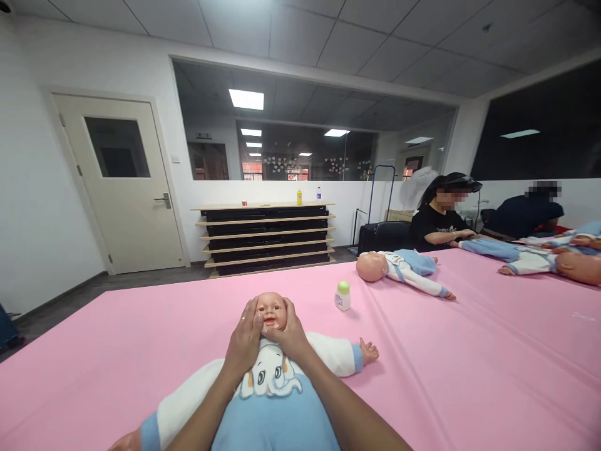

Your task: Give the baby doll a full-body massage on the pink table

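Observation:
A baby doll [277, 413] in a white and blue outfit with an elephant on its chest lies on its back in front of me, arms spread. My left hand [245, 338] curves around one side of its head, thumb beside the mouth. On the opposite cheek, my right hand [288, 332] is wrapped in the same way, its thumb near the chin. Together both palms hold the doll's head from the two sides, and the face shows between them. Beyond the doll's outstretched arm stands a small white bottle [343, 299] with a green cap.
A pink sheet [141, 351] covers the table, creased on the right. Another doll [399, 269] lies past the bottle, and more dolls [539, 258] lie at the far right. A person [439, 219] in black sits at the far edge; a second person [521, 210] is behind.

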`<state>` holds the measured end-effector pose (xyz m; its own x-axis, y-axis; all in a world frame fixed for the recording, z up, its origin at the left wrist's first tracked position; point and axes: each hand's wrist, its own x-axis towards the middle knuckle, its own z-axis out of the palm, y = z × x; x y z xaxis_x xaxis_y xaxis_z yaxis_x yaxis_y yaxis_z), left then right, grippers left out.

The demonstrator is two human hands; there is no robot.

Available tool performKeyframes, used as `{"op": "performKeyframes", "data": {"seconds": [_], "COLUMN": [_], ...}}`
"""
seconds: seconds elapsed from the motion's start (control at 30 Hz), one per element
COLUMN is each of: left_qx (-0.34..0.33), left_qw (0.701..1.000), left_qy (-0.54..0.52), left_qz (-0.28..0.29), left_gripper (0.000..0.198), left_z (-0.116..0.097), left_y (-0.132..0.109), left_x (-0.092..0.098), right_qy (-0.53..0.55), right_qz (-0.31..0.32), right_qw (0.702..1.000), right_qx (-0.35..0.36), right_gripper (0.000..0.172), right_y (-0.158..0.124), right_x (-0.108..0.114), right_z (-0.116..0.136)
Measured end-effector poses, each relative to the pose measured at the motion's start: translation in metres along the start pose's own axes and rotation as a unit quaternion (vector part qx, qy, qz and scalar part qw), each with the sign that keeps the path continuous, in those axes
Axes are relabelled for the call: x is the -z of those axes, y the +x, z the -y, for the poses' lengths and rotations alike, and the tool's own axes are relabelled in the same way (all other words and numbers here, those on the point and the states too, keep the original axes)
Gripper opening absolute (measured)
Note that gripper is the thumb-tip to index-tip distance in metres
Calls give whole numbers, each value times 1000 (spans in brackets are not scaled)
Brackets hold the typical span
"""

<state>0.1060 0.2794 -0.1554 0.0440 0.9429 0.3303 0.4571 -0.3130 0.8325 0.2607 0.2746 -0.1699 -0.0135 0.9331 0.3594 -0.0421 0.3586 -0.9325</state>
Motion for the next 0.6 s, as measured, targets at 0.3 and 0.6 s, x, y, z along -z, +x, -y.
{"op": "performKeyframes", "data": {"seconds": [0.3, 0.6], "left_qx": [-24, 3], "left_qw": [996, 992], "left_qy": [-53, -107], "left_qz": [70, 67], "left_gripper": [104, 98], "left_z": [19, 12], "left_y": [12, 8], "left_x": [5, 9], "right_qy": [53, 177], "right_qz": [47, 95], "right_qw": [996, 974], "right_qx": [-56, -107], "right_gripper": [114, 111], "right_y": [2, 4], "right_x": [9, 13], "right_z": [7, 23]}}
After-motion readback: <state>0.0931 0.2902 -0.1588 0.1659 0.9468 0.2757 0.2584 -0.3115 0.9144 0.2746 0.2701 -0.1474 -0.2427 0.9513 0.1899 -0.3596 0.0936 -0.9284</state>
